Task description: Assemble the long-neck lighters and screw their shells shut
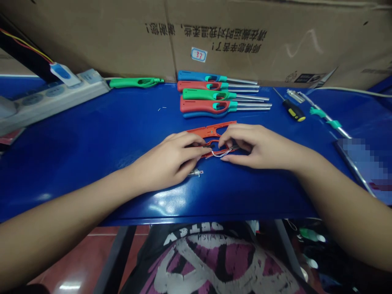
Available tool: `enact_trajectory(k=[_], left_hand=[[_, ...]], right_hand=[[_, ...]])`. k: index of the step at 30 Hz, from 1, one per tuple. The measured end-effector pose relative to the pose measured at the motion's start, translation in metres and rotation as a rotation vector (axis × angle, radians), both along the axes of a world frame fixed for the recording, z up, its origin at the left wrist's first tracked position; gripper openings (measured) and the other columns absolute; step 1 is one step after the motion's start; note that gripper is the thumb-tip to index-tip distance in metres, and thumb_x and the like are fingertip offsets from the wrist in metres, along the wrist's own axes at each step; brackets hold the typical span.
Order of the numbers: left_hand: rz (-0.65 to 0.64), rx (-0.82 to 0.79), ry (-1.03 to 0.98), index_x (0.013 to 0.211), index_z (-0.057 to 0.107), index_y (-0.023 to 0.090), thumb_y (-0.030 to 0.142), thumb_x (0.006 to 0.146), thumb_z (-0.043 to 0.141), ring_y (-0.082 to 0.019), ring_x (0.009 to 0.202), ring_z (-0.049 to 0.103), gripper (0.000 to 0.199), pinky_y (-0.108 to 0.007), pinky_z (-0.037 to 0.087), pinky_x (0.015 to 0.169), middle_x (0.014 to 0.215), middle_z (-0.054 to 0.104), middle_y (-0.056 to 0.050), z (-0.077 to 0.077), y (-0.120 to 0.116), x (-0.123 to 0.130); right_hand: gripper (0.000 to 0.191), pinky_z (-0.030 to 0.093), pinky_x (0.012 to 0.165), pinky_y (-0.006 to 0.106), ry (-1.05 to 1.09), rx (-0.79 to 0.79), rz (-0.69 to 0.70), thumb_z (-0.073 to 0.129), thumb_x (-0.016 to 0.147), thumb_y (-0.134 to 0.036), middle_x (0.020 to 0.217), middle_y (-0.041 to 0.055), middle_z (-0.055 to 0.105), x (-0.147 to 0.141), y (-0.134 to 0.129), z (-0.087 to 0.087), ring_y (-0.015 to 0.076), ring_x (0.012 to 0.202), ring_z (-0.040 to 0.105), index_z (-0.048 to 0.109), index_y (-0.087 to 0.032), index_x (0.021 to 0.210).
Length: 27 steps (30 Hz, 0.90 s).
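And here you are, both hands at the middle of the blue table (76,163), right over the orange casing. Its far half (202,132) lies just beyond your fingers; its near half (208,155) sits beneath your fingertips. Your left hand (174,159) has its fingers drawn narrow at the near half's left part, but whether they pinch anything, I can't tell. Your right hand (255,145) arches over the other end, thumb and forefinger parted, its grip too hidden to call. White wires (219,155) loop between the two! A small metal part (196,173) lies just beside your left hand, nearer you. Up by the cardboard box (122,45), lighters (211,96) lie in a row, and a screwdriver (294,110) rests to their right.
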<state>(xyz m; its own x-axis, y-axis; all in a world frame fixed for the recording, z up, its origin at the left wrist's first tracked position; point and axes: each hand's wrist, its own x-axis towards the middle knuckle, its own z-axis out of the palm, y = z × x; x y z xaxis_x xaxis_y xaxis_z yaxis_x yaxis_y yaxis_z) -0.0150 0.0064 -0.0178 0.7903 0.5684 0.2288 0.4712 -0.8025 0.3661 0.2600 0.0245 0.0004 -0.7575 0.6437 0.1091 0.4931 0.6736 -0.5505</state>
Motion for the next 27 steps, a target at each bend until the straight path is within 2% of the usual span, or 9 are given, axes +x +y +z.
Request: enact_trajectory(k=[5, 8, 13, 17, 19, 23, 27], left_hand=[[-0.003, -0.010, -0.026, 0.129, 0.069, 0.019, 0.021, 0.104, 0.050, -0.026, 0.118, 0.062, 0.032, -0.044, 0.050, 0.103, 0.127, 0.067, -0.012, 0.0004, -0.0021, 0.0005], [-0.012, -0.030, -0.029, 0.129, 0.069, 0.019, 0.022, 0.104, 0.049, -0.025, 0.115, 0.062, 0.032, -0.042, 0.051, 0.102, 0.124, 0.067, -0.013, 0.0023, -0.0029, 0.0009], [-0.011, -0.030, 0.000, 0.130, 0.068, 0.019, 0.022, 0.105, 0.048, -0.024, 0.109, 0.063, 0.031, -0.042, 0.050, 0.098, 0.119, 0.068, -0.012, 0.0054, -0.0040, 0.0006], [-0.017, -0.020, 0.010, 0.134, 0.065, 0.020, 0.021, 0.105, 0.048, -0.024, 0.110, 0.062, 0.034, -0.043, 0.050, 0.097, 0.119, 0.066, -0.012, 0.0040, -0.0046, 0.0005], [-0.026, -0.020, 0.007, 0.134, 0.065, 0.019, 0.019, 0.104, 0.048, -0.025, 0.110, 0.061, 0.034, -0.043, 0.050, 0.098, 0.119, 0.065, -0.013, 0.0032, -0.0046, 0.0007], [-0.038, -0.031, 0.021, 0.134, 0.066, 0.018, 0.018, 0.104, 0.047, -0.025, 0.109, 0.060, 0.035, -0.043, 0.050, 0.099, 0.118, 0.063, -0.014, 0.0043, -0.0043, 0.0011], [-0.043, -0.045, 0.023, 0.135, 0.066, 0.019, 0.019, 0.104, 0.046, -0.025, 0.107, 0.060, 0.036, -0.042, 0.051, 0.097, 0.116, 0.063, -0.013, 0.0063, -0.0040, 0.0017]], right_hand=[[0.008, 0.043, 0.073, 0.027, 0.006, 0.003, 0.047, 0.063, 0.094, -0.026, 0.102, 0.0052, 0.063, -0.0048, -0.0065, 0.0001, 0.0148, 0.084, 0.057, 0.067, -0.020, 0.097], [0.012, 0.043, 0.073, 0.028, 0.002, -0.012, 0.059, 0.065, 0.093, -0.030, 0.102, 0.0052, 0.064, -0.0052, -0.0079, 0.0014, 0.0152, 0.082, 0.057, 0.066, -0.020, 0.100], [0.017, 0.041, 0.071, 0.027, 0.001, -0.015, 0.041, 0.056, 0.101, -0.032, 0.089, 0.0028, 0.065, -0.0080, -0.0063, -0.0014, 0.0138, 0.078, 0.057, 0.064, -0.020, 0.092], [0.007, 0.038, 0.062, 0.024, 0.017, -0.009, 0.026, 0.063, 0.095, -0.026, 0.079, -0.0011, 0.062, -0.0090, -0.0056, -0.0036, 0.0112, 0.067, 0.051, 0.065, -0.020, 0.093], [0.006, 0.039, 0.062, 0.024, 0.008, -0.010, 0.043, 0.064, 0.094, -0.026, 0.082, -0.0007, 0.064, -0.0084, -0.0061, -0.0030, 0.0112, 0.068, 0.052, 0.066, -0.021, 0.096], [0.008, 0.044, 0.073, 0.025, -0.007, -0.016, 0.069, 0.062, 0.097, -0.027, 0.100, 0.0034, 0.067, -0.0078, -0.0073, -0.0023, 0.0137, 0.085, 0.061, 0.066, -0.020, 0.099], [0.015, 0.044, 0.075, 0.028, -0.040, 0.014, 0.043, 0.054, 0.102, -0.031, 0.098, 0.0045, 0.065, -0.0085, -0.0075, -0.0041, 0.0157, 0.086, 0.060, 0.062, -0.020, 0.096]])
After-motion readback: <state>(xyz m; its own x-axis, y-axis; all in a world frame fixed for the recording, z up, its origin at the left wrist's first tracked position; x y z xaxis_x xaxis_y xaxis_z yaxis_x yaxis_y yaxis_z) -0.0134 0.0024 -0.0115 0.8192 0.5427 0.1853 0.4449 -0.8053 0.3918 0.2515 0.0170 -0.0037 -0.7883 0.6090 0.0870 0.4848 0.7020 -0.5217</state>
